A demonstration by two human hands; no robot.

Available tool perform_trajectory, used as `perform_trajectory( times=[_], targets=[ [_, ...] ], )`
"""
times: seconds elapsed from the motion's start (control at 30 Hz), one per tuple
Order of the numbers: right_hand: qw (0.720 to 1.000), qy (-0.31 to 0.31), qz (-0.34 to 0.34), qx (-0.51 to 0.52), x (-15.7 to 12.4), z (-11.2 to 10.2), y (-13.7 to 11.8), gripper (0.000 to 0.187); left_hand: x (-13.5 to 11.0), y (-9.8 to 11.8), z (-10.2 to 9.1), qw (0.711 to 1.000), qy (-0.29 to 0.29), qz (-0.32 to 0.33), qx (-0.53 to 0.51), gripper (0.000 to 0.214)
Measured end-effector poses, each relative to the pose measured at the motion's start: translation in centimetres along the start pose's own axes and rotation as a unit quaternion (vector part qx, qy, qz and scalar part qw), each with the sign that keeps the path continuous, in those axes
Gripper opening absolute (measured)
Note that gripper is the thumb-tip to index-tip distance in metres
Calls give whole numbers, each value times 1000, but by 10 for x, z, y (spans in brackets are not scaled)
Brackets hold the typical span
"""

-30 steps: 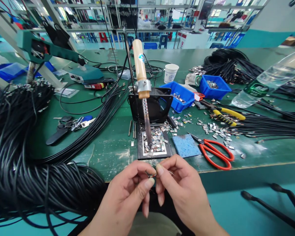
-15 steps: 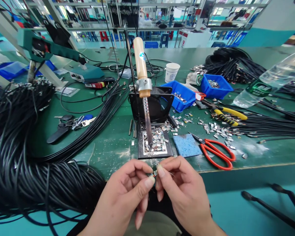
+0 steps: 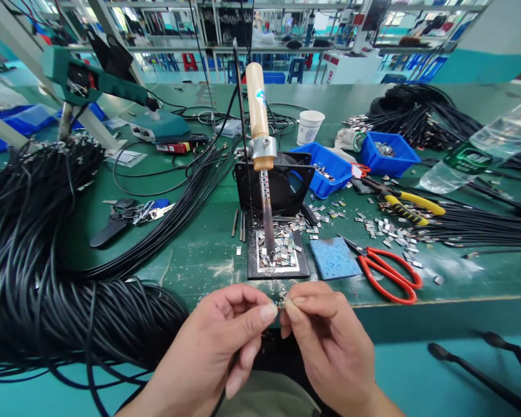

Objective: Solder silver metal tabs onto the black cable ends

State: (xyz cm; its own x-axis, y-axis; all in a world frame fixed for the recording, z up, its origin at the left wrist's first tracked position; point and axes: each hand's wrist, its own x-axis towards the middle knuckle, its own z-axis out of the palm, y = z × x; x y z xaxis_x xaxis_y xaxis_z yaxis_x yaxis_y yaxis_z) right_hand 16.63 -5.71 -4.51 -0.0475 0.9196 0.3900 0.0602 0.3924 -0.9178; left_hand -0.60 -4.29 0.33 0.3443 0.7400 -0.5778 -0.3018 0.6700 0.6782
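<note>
My left hand [image 3: 237, 330] is closed in a pinch, thumb against forefinger. My right hand [image 3: 325, 330] pinches from the other side, and the fingertips of both hands almost meet. A small metal connector [image 3: 281, 303] with tiny coloured wire ends shows between them, mostly covered by the fingers. Just beyond the hands, a soldering iron [image 3: 259, 110] with a wooden handle is clamped tip down. Its tip stands over a pile of small metal connectors [image 3: 282, 252] on a dark plate [image 3: 252, 269]. A blue sponge [image 3: 335, 259] lies right of the plate.
Black cables [image 3: 113, 318] are heaped at the left, more at the right. Red-handled scissors [image 3: 391, 275] and yellow-handled pliers [image 3: 412, 208] lie right. Behind are a fan [image 3: 301, 188], blue bins [image 3: 391, 156], a paper cup [image 3: 310, 127] and a water bottle [image 3: 469, 156].
The view has shifted slightly, so the bench appears a little farther right. Both hands stay pinched together; my right fingertips have closed further over the connector, and less of it shows.
</note>
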Motion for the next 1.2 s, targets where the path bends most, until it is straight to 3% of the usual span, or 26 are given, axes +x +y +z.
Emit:
perform_trajectory(
  times=[0.23, 0.43, 1.2],
  targets=[
    [997, 22, 54, 50, 0, 5, -4, 22, 1, -1, 3, 997, 49, 26, 48, 24],
    [982, 25, 139, 129, 5, 6, -8, 12, 5, 0, 3, 995, 46, 34, 80, 25],
    [979, 25, 175, 103, 10, 6, -9, 12, 13, 1, 5, 997, 51, 55, 27, 28]
  ],
)
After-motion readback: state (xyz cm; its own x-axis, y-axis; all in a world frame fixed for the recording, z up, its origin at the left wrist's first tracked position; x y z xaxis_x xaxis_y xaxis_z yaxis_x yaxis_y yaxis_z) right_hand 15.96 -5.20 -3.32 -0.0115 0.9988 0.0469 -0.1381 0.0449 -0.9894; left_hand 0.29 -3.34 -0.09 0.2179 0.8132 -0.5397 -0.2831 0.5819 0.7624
